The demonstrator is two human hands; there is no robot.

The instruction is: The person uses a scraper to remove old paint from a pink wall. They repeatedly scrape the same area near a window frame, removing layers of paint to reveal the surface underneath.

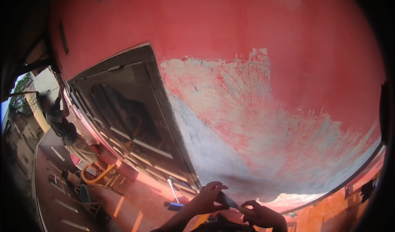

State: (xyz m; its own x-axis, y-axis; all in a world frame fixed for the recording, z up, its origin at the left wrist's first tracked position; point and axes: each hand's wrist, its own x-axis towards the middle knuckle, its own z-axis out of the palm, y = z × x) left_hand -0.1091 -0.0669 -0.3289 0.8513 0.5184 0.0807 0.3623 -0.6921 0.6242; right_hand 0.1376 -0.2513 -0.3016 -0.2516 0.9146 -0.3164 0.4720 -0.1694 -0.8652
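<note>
A putty knife (227,200) with a broad dark blade is held between my two hands, low in the head view. My left hand (210,198) pinches the blade by its edges, thumb on one side and fingers on the other. The narrow handle end is in the fingers of my right hand (261,216). Beyond my hands rises a red painted wall (296,53). Its lower part is a scraped patch (228,114) where red paint is worn down to a pale grey-white layer with ragged upper edges.
A dark wooden door (126,108) with glass borders the patch. A blue-headed broom (176,205) leans beside it. At left, a person (63,124) stands raised by the wall with arms up, near a wooden chair (101,175) and a bucket (71,177). An orange wall (342,216) lies lower right.
</note>
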